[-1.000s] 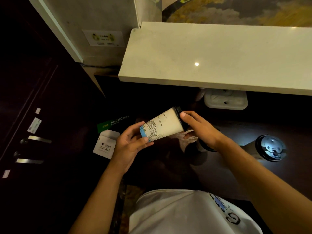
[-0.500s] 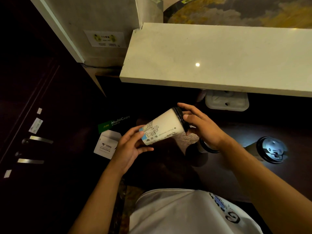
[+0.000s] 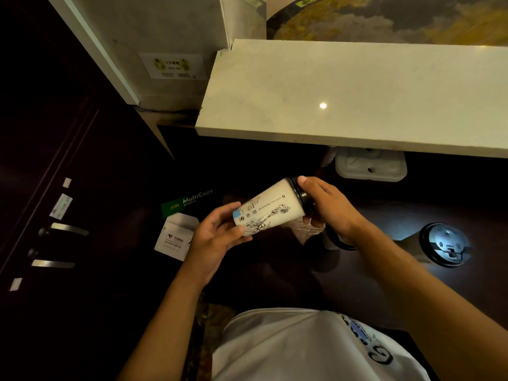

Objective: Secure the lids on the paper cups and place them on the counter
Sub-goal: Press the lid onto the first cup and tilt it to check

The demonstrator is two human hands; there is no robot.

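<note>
Paper cup [image 3: 270, 209] tipped on its side between my two hands, over the dark lower table [image 3: 384, 215].

My left hand [image 3: 217, 237] curls its fingers [image 3: 222, 215] round the cup's base; my right hand [image 3: 328, 207] wraps the black lid [image 3: 299, 192] end. Another lidded cup [image 3: 439, 247] stands off to my right, below the pale stone table [image 3: 357, 100].

Bare forearms, no sleeves in view, white T-shirt [image 3: 288, 350] with blue and black printed graphic
</note>
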